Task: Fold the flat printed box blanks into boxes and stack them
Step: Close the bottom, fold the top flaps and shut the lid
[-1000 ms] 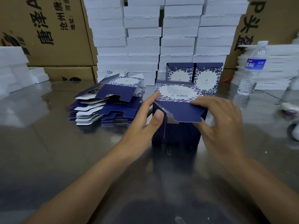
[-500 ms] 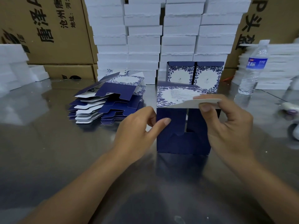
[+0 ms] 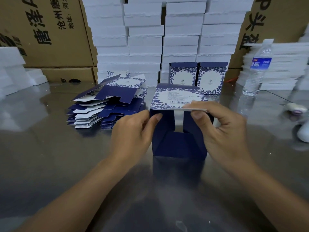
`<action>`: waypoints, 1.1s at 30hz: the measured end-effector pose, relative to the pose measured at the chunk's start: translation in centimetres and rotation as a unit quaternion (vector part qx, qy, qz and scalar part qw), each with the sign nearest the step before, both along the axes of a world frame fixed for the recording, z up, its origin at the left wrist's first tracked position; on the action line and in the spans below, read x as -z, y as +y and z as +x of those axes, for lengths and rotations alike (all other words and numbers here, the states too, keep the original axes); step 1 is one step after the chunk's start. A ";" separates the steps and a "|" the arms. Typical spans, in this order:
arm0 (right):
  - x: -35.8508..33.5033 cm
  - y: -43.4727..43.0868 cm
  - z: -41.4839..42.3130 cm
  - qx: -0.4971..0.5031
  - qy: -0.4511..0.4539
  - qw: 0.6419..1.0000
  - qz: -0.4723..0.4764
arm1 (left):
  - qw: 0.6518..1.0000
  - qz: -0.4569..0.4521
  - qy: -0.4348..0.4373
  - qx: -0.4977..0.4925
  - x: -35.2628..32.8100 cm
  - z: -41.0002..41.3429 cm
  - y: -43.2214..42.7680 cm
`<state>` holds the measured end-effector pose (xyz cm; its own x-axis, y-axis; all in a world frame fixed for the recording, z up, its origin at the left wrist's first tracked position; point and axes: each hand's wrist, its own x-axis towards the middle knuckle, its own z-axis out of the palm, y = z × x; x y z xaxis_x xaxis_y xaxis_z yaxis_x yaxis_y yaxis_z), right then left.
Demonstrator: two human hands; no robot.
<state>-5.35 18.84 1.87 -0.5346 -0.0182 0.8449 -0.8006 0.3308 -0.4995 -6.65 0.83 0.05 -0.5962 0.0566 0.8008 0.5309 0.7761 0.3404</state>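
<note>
Pinching the left edge of the box (image 3: 178, 146) with the left hand (image 3: 133, 133), its flap (image 3: 187, 109) with the right hand (image 3: 222, 131). Left of it, blanks (image 3: 107, 106); behind, 2 finished boxes (image 3: 183, 77).

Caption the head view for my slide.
Folding a navy floral box on a steel table: right hand pinches the top flap, left hand holds its left edge.

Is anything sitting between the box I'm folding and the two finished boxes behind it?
Nothing visible does. The half-folded box sits in front of the finished boxes; the flat blanks lie off left, the water bottle off right.
</note>
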 end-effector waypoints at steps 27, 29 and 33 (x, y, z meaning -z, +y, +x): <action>-0.1 0.2 -0.2 0.025 -0.010 0.999 0.020 | 0.982 -0.042 -0.177 0.056 0.8 -1.4 -1.3; -0.1 0.2 -0.2 0.029 -0.011 0.999 0.022 | 0.974 -0.071 -0.205 0.066 1.1 -1.5 -1.7; -0.1 0.3 -0.2 0.036 -0.007 0.999 0.029 | 0.972 -0.098 -0.198 0.084 1.3 -1.7 -1.8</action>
<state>-5.60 19.10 2.00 -0.5488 -0.0275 0.8355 -0.7663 0.4159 -0.4897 -8.33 -0.98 -1.24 -0.8244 0.3087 0.4744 0.5137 0.7600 0.3981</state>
